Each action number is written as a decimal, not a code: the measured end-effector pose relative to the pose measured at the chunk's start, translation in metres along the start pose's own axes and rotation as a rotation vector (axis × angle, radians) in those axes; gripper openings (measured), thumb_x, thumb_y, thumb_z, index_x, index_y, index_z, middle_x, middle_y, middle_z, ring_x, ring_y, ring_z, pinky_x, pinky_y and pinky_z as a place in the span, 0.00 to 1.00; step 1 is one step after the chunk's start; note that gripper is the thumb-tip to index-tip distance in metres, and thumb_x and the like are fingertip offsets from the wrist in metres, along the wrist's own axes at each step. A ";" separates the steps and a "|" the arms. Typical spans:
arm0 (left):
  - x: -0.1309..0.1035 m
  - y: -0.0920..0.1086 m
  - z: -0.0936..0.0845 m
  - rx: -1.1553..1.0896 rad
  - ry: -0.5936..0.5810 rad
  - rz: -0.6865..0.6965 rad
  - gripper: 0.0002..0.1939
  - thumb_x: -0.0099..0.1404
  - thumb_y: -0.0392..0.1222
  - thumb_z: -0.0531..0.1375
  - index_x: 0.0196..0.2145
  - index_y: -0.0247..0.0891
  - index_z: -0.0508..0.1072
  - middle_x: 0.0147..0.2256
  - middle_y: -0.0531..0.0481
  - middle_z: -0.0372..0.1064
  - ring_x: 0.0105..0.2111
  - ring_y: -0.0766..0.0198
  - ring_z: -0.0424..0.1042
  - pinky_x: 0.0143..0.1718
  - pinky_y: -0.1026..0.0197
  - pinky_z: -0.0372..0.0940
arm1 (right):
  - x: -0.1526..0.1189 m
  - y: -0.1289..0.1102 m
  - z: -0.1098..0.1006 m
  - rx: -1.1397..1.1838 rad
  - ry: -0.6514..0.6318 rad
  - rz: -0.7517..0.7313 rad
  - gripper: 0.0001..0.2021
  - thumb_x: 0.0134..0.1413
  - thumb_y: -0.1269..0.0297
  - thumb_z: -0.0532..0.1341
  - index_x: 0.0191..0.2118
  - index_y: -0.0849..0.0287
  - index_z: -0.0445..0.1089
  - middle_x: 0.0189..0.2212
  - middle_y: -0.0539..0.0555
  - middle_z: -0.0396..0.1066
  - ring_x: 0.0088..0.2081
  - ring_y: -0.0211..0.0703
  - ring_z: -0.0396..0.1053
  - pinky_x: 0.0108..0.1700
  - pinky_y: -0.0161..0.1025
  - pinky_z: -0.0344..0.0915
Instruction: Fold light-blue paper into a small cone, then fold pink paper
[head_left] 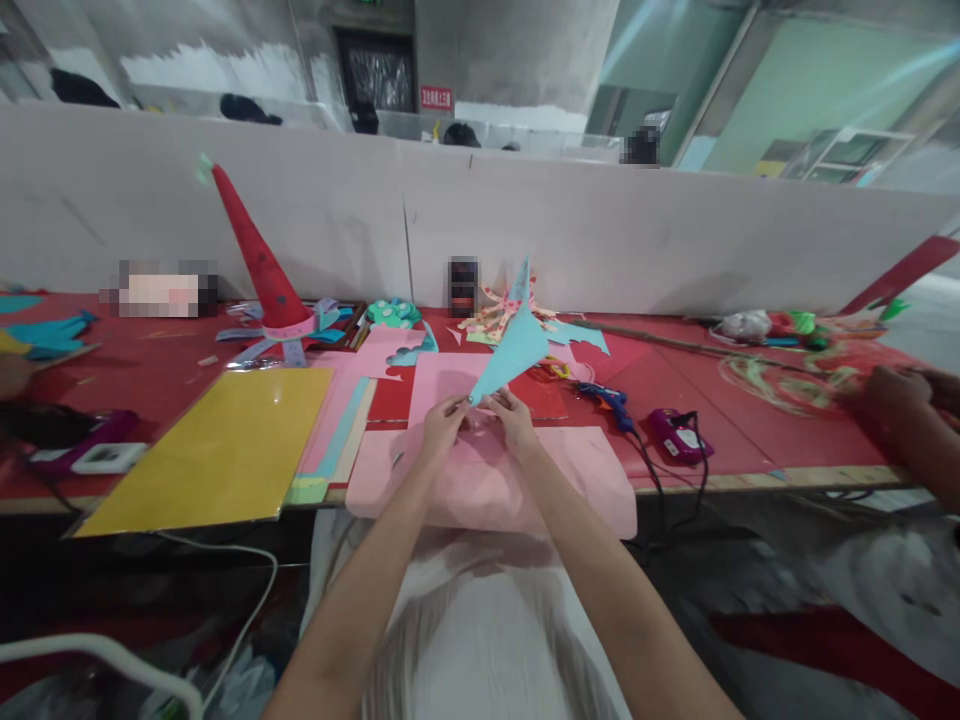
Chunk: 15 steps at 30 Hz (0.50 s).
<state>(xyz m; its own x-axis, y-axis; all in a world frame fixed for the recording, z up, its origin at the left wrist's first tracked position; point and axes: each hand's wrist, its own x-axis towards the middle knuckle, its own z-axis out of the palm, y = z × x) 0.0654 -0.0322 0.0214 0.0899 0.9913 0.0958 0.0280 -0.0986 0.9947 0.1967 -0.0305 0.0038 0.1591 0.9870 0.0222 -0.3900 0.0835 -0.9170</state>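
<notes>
A light blue paper piece (pixel 514 350), wide at the top and narrow at the bottom, rises from between my two hands. My left hand (pixel 448 420) pinches its lower tip from the left. From the right, my right hand (pixel 511 415) closes its fingers on the same tip. Beneath both hands lie pink sheets (pixel 592 470), one of them hanging over the table's front edge. A red sheet (pixel 386 403) shows under the pink paper.
A yellow sheet (pixel 217 450) and a red cone (pixel 259 255) are at the left. Right of my hands lie a blue glue gun (pixel 611 400), a purple box (pixel 679 435) and yellow-handled scissors (pixel 553 370). Another person's hands (pixel 900 390) are at the far right. A partition (pixel 315 210) stands behind.
</notes>
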 end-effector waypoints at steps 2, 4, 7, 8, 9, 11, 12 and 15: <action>0.001 -0.001 0.000 -0.016 -0.010 0.006 0.14 0.54 0.46 0.56 0.34 0.33 0.72 0.14 0.55 0.63 0.16 0.69 0.63 0.16 0.68 0.56 | -0.001 -0.001 0.001 -0.002 0.004 0.003 0.20 0.31 0.59 0.67 0.35 0.60 0.68 0.30 0.52 0.71 0.30 0.38 0.69 0.23 0.30 0.65; 0.000 0.000 0.000 -0.024 -0.006 0.017 0.14 0.54 0.46 0.56 0.34 0.33 0.72 0.14 0.54 0.63 0.16 0.68 0.64 0.17 0.68 0.56 | -0.002 -0.002 0.002 -0.010 0.020 0.011 0.21 0.30 0.58 0.67 0.36 0.60 0.68 0.29 0.52 0.71 0.30 0.39 0.69 0.24 0.31 0.65; -0.002 0.007 0.000 -0.009 0.013 0.021 0.12 0.53 0.44 0.56 0.31 0.34 0.71 0.14 0.55 0.63 0.16 0.68 0.64 0.16 0.68 0.56 | -0.004 -0.006 0.005 -0.033 0.052 0.011 0.20 0.33 0.54 0.65 0.35 0.61 0.68 0.29 0.53 0.71 0.29 0.40 0.69 0.23 0.32 0.64; -0.004 0.009 0.000 -0.007 0.024 0.021 0.11 0.53 0.44 0.56 0.30 0.34 0.71 0.14 0.55 0.63 0.16 0.68 0.64 0.16 0.68 0.56 | -0.006 -0.007 0.006 -0.048 0.065 0.000 0.20 0.36 0.52 0.63 0.34 0.61 0.68 0.29 0.54 0.71 0.28 0.40 0.69 0.22 0.32 0.64; -0.005 0.011 0.000 -0.007 0.036 0.024 0.10 0.53 0.43 0.55 0.30 0.34 0.71 0.14 0.55 0.63 0.16 0.68 0.64 0.17 0.68 0.57 | -0.007 -0.008 0.006 -0.069 0.078 -0.016 0.20 0.38 0.50 0.61 0.33 0.61 0.68 0.30 0.55 0.71 0.27 0.39 0.69 0.22 0.32 0.63; -0.006 0.014 0.000 0.000 0.056 0.036 0.10 0.54 0.43 0.55 0.28 0.34 0.70 0.15 0.55 0.63 0.16 0.69 0.64 0.19 0.68 0.58 | -0.010 -0.010 0.006 -0.132 0.121 -0.065 0.20 0.43 0.47 0.56 0.32 0.61 0.67 0.30 0.56 0.72 0.25 0.38 0.68 0.22 0.33 0.63; -0.007 0.014 0.000 0.012 0.062 0.038 0.10 0.55 0.44 0.54 0.27 0.34 0.70 0.15 0.54 0.64 0.17 0.69 0.64 0.19 0.68 0.59 | -0.011 -0.011 0.006 -0.178 0.152 -0.098 0.20 0.45 0.47 0.54 0.32 0.61 0.67 0.30 0.56 0.71 0.24 0.38 0.68 0.22 0.34 0.63; -0.007 0.011 -0.001 0.063 0.080 -0.001 0.10 0.55 0.44 0.53 0.27 0.35 0.70 0.16 0.54 0.65 0.17 0.69 0.64 0.18 0.68 0.58 | -0.015 -0.013 0.003 -0.371 0.239 -0.239 0.18 0.49 0.49 0.51 0.29 0.60 0.66 0.28 0.54 0.71 0.24 0.36 0.67 0.26 0.34 0.63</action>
<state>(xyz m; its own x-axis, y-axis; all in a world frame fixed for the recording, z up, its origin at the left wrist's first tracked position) 0.0641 -0.0405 0.0313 0.0102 0.9949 0.1000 0.0905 -0.1005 0.9908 0.1966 -0.0458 0.0169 0.4250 0.8835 0.1972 0.0245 0.2065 -0.9781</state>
